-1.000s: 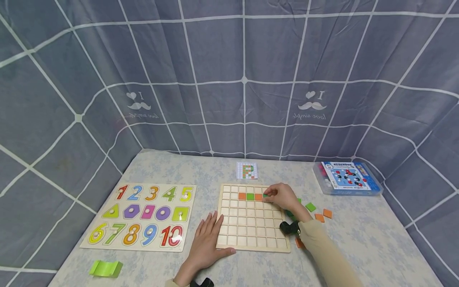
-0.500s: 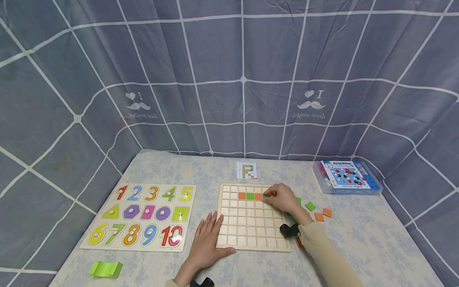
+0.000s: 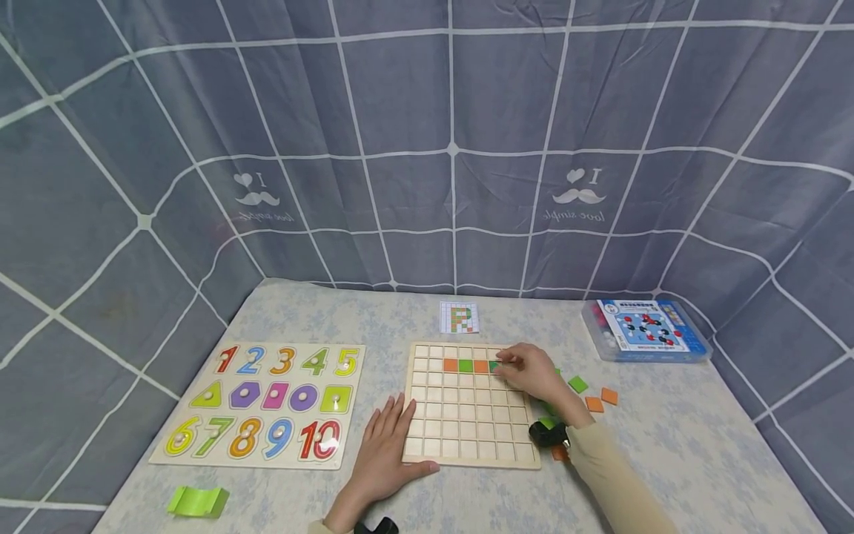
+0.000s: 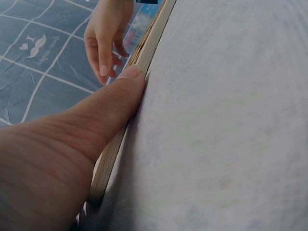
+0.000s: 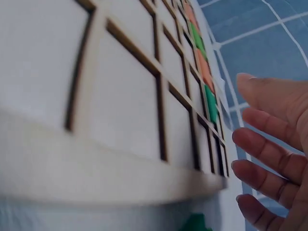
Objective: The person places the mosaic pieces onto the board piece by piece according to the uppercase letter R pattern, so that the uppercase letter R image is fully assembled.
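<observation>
- As your right hand [image 3: 530,371] hovers over the far right part of the wooden grid board [image 3: 450,411], its fingers and thumb are parted with nothing between them; the fingertips lie just beside the dark green tile [image 5: 210,103], and you cannot tell from these views whether they touch it.
- You see that tile seated in a cell, ending a row with an orange tile [image 3: 451,365], a light green tile [image 3: 465,366] and a second orange tile [image 3: 481,366].
- Your left hand [image 3: 380,460] lies with fingers extended at the board's left edge, its thumb along the near edge.
- Beyond the board you have the pattern card [image 3: 459,317]; to its right, loose tiles [image 3: 577,384] and, farther back, a plastic box [image 3: 647,326].
- On your left lie the number puzzle [image 3: 311,414] and, nearer you, a green block [image 3: 198,502].
</observation>
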The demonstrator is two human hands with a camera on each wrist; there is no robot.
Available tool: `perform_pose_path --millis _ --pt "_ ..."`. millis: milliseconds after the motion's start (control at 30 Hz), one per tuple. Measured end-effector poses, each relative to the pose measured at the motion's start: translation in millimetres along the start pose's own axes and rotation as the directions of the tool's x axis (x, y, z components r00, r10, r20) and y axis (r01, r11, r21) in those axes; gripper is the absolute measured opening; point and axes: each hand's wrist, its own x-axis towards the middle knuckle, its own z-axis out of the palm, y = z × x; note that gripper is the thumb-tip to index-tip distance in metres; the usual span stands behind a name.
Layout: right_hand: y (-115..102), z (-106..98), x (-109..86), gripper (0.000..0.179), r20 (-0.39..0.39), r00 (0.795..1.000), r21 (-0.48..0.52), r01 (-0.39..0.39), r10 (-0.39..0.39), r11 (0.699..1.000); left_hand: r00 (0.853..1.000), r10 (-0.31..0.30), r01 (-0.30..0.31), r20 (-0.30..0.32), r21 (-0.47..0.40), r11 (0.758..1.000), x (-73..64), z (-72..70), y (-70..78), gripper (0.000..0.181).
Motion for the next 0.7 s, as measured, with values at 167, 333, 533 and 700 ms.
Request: perform_pose_path --millis 167,333,533,700 --pt "3 -12 -5.7 0.028 -0.082 0.997 -0.008 -0.018 0.018 1.0 1.0 0.003 -0.003 -0.011 0.001 1.0 0.3 0.5 0.1 0.103" --pt "6 -28 -14.4 0.03 -0.159 0.987 -0.04 -0.047 0.041 0.998 1.0 -0.014 0.014 0.015 -0.001 1.0 0.8 -0.3 0.1 0.103" --pt "20 -47 -26.5 0.03 -0.218 0.973 -0.068 -0.096 0.079 0.993 0.999 -0.02 0.021 0.031 -0.004 1.0 0.7 -0.9 -0.1 0.103" --pt "29 -57 -37.7 0.033 -0.203 0.968 -0.083 -0.167 0.147 0.983 0.999 -0.017 0.017 0.03 -0.005 1.0 1.1 -1.2 0.4 0.103"
